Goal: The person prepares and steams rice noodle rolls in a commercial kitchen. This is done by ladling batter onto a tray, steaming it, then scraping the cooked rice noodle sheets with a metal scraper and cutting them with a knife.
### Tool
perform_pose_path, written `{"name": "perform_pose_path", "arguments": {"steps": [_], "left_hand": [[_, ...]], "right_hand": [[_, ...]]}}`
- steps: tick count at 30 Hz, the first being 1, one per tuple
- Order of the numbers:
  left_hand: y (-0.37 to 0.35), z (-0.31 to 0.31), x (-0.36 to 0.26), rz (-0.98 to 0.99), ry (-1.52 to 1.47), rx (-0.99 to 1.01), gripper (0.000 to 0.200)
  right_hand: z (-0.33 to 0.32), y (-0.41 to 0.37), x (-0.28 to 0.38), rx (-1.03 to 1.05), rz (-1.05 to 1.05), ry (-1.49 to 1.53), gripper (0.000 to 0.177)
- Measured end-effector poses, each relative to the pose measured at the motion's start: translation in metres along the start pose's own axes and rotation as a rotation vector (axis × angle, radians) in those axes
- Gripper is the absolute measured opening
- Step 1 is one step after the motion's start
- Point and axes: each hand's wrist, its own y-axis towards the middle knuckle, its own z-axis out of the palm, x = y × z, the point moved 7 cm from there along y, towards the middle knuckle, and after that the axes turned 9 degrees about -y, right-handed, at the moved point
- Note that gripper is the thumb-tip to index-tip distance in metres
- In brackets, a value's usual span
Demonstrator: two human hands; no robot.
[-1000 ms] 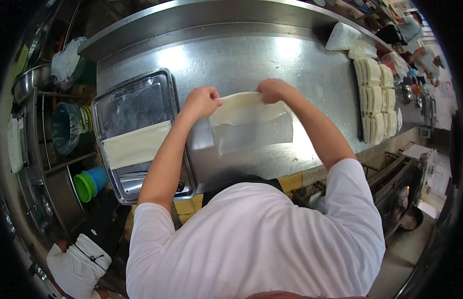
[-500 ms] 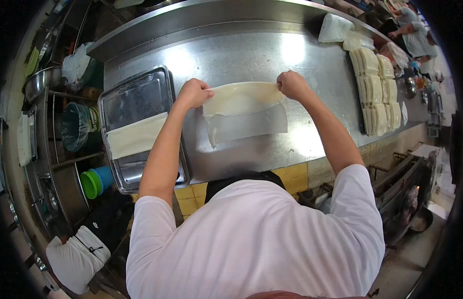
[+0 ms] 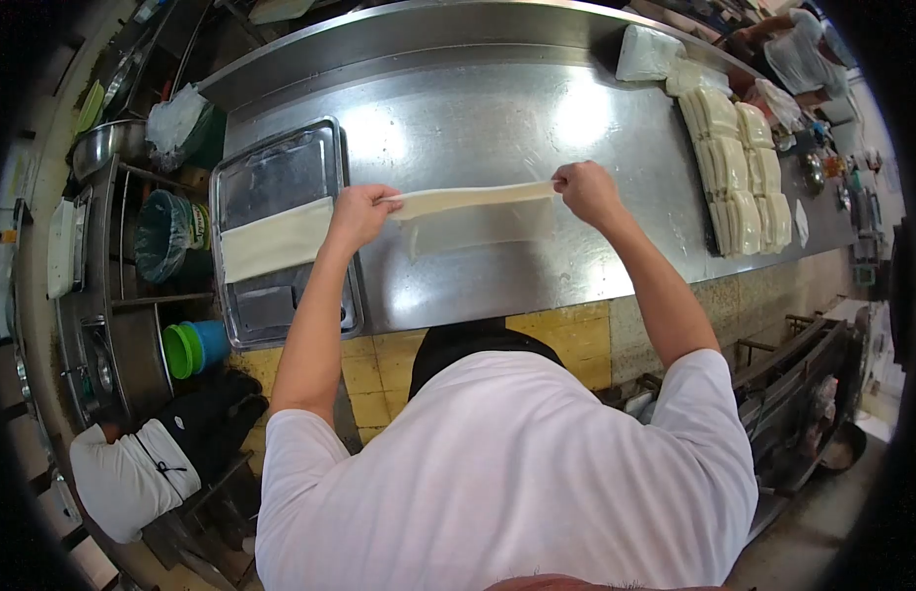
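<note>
A pale dough sheet [image 3: 476, 199] is stretched as a narrow band between my hands, over the steel counter. My left hand [image 3: 359, 214] pinches its left end, near the tray's right rim. At the other end, the fingers of my right hand [image 3: 586, 193] are closed on the corner. Below the band, a hazy pale patch shows on the steel. To the left, a metal tray [image 3: 340, 156] holds another flat pale dough sheet [image 3: 281, 236] lying across it.
Stacks of folded pale dough sheets [image 3: 734, 177] stand at the counter's right end, with clear plastic packs [image 3: 647, 53] behind. A lined bin [image 3: 163, 236] and green and blue buckets [image 3: 182, 350] are at left. Other people show at lower left and upper right.
Both hands have come slightly towards me with the dough sheet. The sheet now shows as a narrower, more tilted band, lower on the left. The view has shifted a little.
</note>
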Motion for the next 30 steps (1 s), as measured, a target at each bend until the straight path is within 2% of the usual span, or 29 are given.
{"name": "perform_pose_path", "arguments": {"steps": [5,8,11,12,14,17,21,24,26,28,30], "left_hand": [[-0.058,0.024,0.009,0.052,0.083,-0.012,0.021],[-0.090,0.048,0.036,-0.009,0.030,0.076,0.021],[-0.105,0.039,0.037,-0.131,-0.006,0.019,0.020],[-0.106,0.037,0.042,-0.137,-0.006,0.016,0.020],[-0.102,0.023,0.045,-0.040,-0.014,-0.130,0.020],[-0.096,0.014,0.047,-0.075,-0.084,-0.217,0.020],[-0.080,0.016,0.055,-0.122,-0.116,-0.289,0.021],[-0.065,0.025,0.066,-0.192,-0.139,-0.337,0.022],[-0.056,0.032,0.064,-0.128,-0.080,-0.363,0.023],[-0.054,0.041,0.064,-0.156,-0.085,-0.318,0.025],[-0.051,0.047,0.050,-0.063,0.151,-0.302,0.028]], "right_hand": [[0.041,-0.056,-0.004,-0.055,-0.024,0.031,0.020],[0.086,-0.095,-0.010,0.146,0.020,-0.026,0.025],[0.086,-0.106,-0.003,0.174,0.011,-0.043,0.027],[0.082,-0.103,0.002,0.177,0.005,-0.042,0.027],[0.069,-0.084,0.017,0.088,-0.010,0.007,0.026],[0.066,-0.043,0.054,0.022,-0.064,0.140,0.025],[0.075,0.003,0.138,0.165,-0.170,0.226,0.029],[0.108,0.027,0.191,0.187,-0.227,0.194,0.028],[0.125,0.036,0.220,0.177,-0.361,0.006,0.027],[0.129,0.039,0.231,0.236,-0.373,-0.022,0.027],[0.129,0.040,0.236,0.291,-0.380,-0.053,0.028]]}}
